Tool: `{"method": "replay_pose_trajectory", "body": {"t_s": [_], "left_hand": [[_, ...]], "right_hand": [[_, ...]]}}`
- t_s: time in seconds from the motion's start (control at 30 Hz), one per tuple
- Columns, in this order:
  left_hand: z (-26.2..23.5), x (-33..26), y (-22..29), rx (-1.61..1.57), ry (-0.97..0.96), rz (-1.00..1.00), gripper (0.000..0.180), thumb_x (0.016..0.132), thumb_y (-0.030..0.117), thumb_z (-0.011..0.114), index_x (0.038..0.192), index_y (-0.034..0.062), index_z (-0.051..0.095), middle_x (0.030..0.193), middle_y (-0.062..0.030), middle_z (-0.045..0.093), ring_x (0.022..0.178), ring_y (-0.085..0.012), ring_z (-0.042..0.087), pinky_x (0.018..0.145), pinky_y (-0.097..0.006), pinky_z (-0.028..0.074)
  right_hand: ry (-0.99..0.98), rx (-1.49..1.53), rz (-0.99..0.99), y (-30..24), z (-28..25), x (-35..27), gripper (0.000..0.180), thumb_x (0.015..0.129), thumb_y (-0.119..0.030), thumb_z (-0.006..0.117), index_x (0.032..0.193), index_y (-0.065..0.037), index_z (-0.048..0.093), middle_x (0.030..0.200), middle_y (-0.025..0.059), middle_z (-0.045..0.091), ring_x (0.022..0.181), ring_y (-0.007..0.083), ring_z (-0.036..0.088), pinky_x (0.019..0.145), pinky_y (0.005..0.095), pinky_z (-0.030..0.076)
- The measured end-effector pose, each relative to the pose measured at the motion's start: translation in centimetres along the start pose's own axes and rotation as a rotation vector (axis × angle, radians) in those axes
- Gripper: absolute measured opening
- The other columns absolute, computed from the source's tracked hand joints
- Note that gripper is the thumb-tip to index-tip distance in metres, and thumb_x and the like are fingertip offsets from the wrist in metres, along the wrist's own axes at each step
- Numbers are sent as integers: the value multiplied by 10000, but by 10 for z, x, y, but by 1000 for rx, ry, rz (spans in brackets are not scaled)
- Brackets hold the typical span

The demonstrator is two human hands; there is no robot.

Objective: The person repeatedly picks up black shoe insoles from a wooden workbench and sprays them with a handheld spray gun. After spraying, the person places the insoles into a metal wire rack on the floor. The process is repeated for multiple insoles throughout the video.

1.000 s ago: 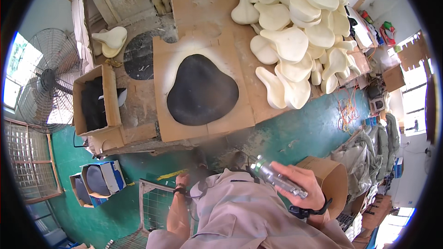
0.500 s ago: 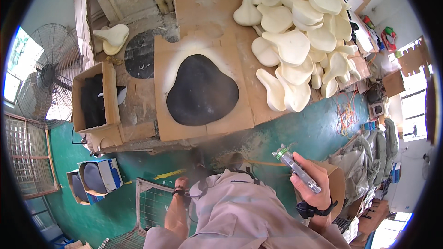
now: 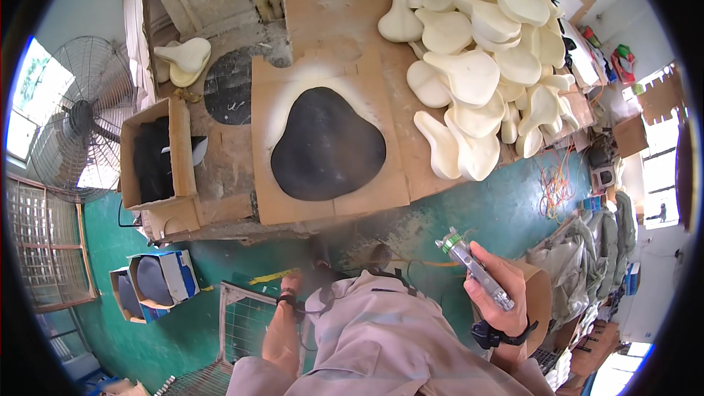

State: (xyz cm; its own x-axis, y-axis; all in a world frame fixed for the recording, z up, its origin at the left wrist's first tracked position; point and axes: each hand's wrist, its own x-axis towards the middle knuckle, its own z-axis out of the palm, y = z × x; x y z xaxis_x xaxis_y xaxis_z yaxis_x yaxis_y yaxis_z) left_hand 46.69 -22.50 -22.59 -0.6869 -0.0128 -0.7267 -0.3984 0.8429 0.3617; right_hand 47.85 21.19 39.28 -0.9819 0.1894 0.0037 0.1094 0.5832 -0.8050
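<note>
In my right hand is a silver spray gun with a green ring round its nozzle end. My fingers are wrapped round its body, and it points toward the table, off to the right of my body. A black rounded-triangular sheet lies flat on a cardboard sheet, with a pale sprayed halo on the cardboard around it. My left hand is low at my left side, closed, near the top of a wire rack. What it holds, if anything, is hidden.
Cream foam bike saddles are heaped on the table's right. An open carton of black pieces stands at its left edge, beside a caged fan. Small cartons with dark pads sit on the floor. An orange cord lies tangled at right.
The view has turned slightly left, so the scene sits a little further right. My left hand is slightly further forward. My right hand keeps its grip on the spray gun.
</note>
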Motion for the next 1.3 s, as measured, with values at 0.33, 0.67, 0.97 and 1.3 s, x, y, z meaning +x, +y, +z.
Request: {"method": "replay_pose_trajectory", "body": {"t_s": [0.33, 0.67, 0.97, 1.3], "left_hand": [[-14, -19, 34, -172, -57, -39, 459, 851, 502, 617, 1149, 184, 761, 1155, -179, 728, 1136, -397, 670, 986, -453, 530], [11, 7, -15, 16, 12, 116, 412, 795, 397, 697, 1145, 192, 772, 1143, -139, 747, 1115, -350, 694, 975, -418, 540], [-2, 29, -13, 194, -37, 215, 388, 812, 426, 680, 1088, 173, 782, 1126, -148, 745, 1086, -355, 702, 948, -427, 555], [-102, -34, 124, -511, 174, 146, 242, 899, 171, 657, 1109, 89, 745, 917, -114, 758, 896, -284, 724, 796, -380, 577]], "right_hand": [[-45, -30, -13, 2, -2, 1, 561, 797, 22, 735, 1346, 8, 618, 986, 177, 710, 799, 289, 692, 724, 330, 535], [-74, -68, 123, 16, -14, -26, 565, 797, 24, 746, 1348, 11, 621, 979, 174, 719, 803, 266, 692, 734, 323, 533], [-11, 39, 40, 15, -3, -24, 607, 761, 65, 750, 1350, 7, 617, 902, 152, 687, 718, 282, 653, 663, 321, 510], [-8, 26, 177, 28, -20, -54, 565, 770, 30, 747, 1324, 15, 639, 874, 149, 695, 720, 241, 662, 654, 326, 498]]}}
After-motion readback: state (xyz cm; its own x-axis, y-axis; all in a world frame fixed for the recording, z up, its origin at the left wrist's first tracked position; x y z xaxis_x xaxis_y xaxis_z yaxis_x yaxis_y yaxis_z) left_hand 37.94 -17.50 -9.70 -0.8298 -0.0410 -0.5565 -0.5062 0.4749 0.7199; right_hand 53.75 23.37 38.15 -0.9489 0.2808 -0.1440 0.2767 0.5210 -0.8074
